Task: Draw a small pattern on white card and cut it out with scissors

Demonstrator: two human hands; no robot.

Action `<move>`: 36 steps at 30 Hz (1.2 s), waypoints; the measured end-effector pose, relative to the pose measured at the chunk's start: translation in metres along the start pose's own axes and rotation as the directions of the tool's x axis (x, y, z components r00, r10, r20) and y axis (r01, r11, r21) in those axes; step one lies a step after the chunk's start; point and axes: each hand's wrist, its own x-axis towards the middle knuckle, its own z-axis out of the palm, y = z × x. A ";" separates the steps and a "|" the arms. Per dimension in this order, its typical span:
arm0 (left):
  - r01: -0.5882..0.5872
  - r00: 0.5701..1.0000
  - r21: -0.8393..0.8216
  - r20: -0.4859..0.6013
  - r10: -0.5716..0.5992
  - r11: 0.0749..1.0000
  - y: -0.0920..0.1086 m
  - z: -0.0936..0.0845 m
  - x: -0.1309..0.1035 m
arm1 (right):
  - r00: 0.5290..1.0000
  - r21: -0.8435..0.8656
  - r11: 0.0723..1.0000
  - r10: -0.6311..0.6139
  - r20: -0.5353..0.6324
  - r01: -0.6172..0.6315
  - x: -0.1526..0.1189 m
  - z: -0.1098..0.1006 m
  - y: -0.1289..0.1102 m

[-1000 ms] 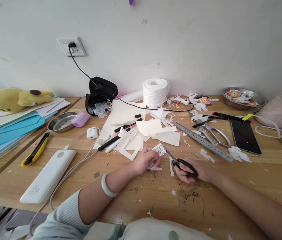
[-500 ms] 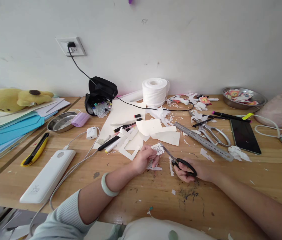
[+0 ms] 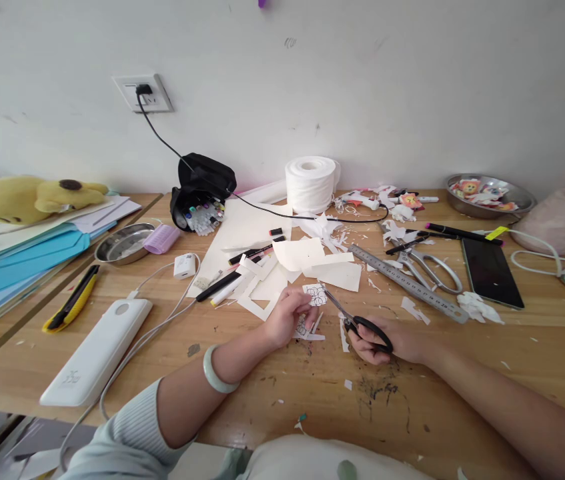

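Note:
My left hand (image 3: 289, 318) pinches a small piece of white paper (image 3: 316, 295) with black line drawing on it. In my right hand (image 3: 375, 340) is a pair of black-handled scissors (image 3: 351, 319), fingers through the loops. The blade tips meet the right edge of the paper; whether they are parted is too small to tell. Under my left hand lies another drawn paper piece (image 3: 303, 327), partly hidden by the fingers. A narrow paper strip (image 3: 343, 333) rests on the table between the two hands.
Beyond my hands lie paper offcuts (image 3: 332, 270), markers (image 3: 219, 285), a steel ruler (image 3: 407, 283) and larger scissors (image 3: 432, 270). A tissue roll (image 3: 311, 185) stands near the wall. On the left are a power bank (image 3: 97, 353) and a yellow cutter (image 3: 71, 300); a phone (image 3: 492, 272) lies right.
The held paper has turned slightly in my left hand's fingers. A thin paper sliver now shows just below it. My right hand and the scissors have hardly moved.

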 end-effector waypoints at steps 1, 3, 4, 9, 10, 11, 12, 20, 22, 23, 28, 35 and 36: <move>-0.003 1.000 -0.002 -0.008 0.003 1.000 0.001 0.001 0.000 | 1.000 0.003 1.000 0.002 0.001 -0.002 0.000 0.000 0.000; -0.012 1.000 -0.005 -0.025 0.012 1.000 0.002 0.002 0.000 | 1.000 0.021 1.000 0.008 0.013 -0.008 0.000 0.000 0.000; -0.020 0.999 -0.007 -0.035 0.019 1.000 0.003 0.002 0.000 | 1.000 0.028 1.000 0.008 0.015 -0.009 0.000 0.000 0.000; -0.050 0.996 -0.003 -0.071 0.050 0.999 0.001 0.002 0.002 | 1.000 0.026 1.000 -0.003 -0.004 0.003 0.001 -0.002 0.005; -0.049 0.997 0.001 -0.057 0.049 0.999 0.001 0.001 0.002 | 1.000 0.025 1.000 -0.007 -0.006 0.008 0.002 -0.002 0.005; -0.043 0.999 0.008 -0.031 0.043 0.999 0.000 0.001 0.002 | 1.000 0.026 1.000 -0.011 -0.009 0.011 0.002 -0.002 0.006; -0.033 0.999 0.018 0.003 0.033 0.999 0.000 0.000 0.002 | 1.000 0.033 0.999 -0.015 -0.012 0.015 0.003 -0.002 0.005; 0.078 0.994 0.099 0.072 -0.085 0.992 0.000 0.003 0.000 | 0.999 -0.050 0.999 -0.018 -0.027 0.017 0.000 0.004 -0.005; 0.068 0.995 0.075 0.072 -0.074 0.995 0.000 0.004 0.000 | 0.999 -0.050 0.999 -0.012 -0.045 0.010 -0.001 0.005 -0.004; 0.068 0.995 0.067 0.073 -0.073 0.995 0.000 0.003 0.000 | 0.999 -0.036 0.999 -0.013 -0.049 0.011 -0.001 0.005 -0.003; 0.069 0.994 0.084 0.084 -0.076 0.994 0.000 0.002 0.001 | 0.999 0.002 1.000 -0.008 -0.043 0.008 0.000 0.005 0.000; 0.092 0.990 0.137 0.092 -0.105 0.986 0.000 0.003 0.000 | 0.999 -0.084 0.996 -0.011 -0.046 0.007 0.000 0.007 -0.009; 0.091 0.990 0.136 0.092 -0.104 0.986 0.000 0.004 0.000 | 0.999 -0.084 0.996 -0.012 -0.043 0.008 0.000 0.007 -0.008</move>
